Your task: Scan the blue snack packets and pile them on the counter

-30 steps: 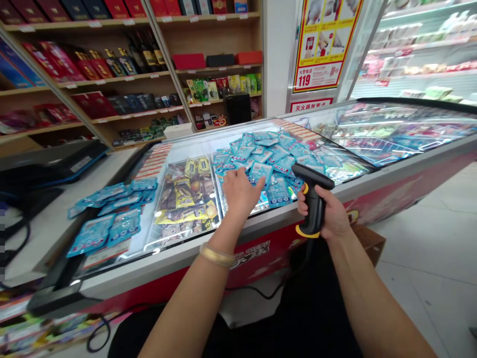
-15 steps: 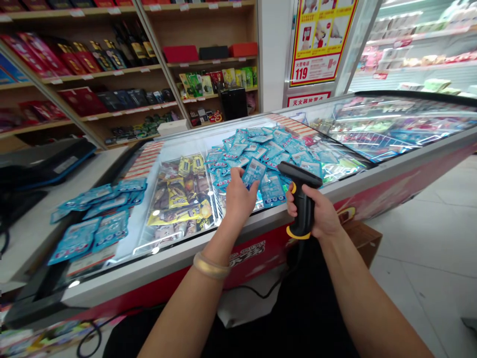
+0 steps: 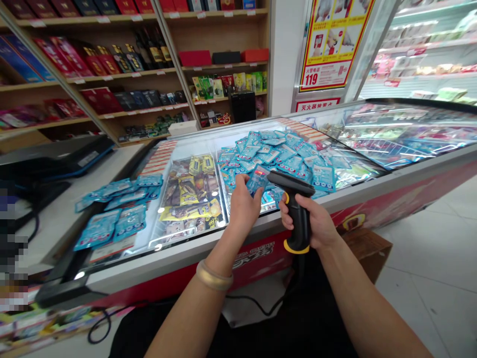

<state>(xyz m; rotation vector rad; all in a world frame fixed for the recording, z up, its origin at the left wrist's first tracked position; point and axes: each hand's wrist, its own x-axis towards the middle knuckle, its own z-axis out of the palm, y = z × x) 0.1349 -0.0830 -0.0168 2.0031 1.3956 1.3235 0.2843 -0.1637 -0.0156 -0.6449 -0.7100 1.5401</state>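
My left hand (image 3: 244, 203), with a bangle on its wrist, pinches a small blue packet (image 3: 258, 179) above the glass top. A reddish light shows on the packet's face. In my right hand (image 3: 311, 219) is a black and yellow barcode scanner (image 3: 298, 214), gripped by its handle, its head close to the packet and pointing left at it. Behind both hands a large heap of similar blue packets (image 3: 268, 149) lies on the freezer glass. A smaller group of blue packets (image 3: 130, 219) rests at the left end of the freezer.
The chest freezer (image 3: 179, 251) runs across the view, with yellow-wrapped goods (image 3: 190, 191) under its glass. A dark device (image 3: 55, 154) sits on the counter at left. The scanner's black cable (image 3: 253, 301) hangs below. A cardboard box (image 3: 368, 251) stands on the floor at right.
The scanner's head has moved left, right up to the packet in my left hand, and a reddish light now shows on the packet. The view has shifted slightly left.
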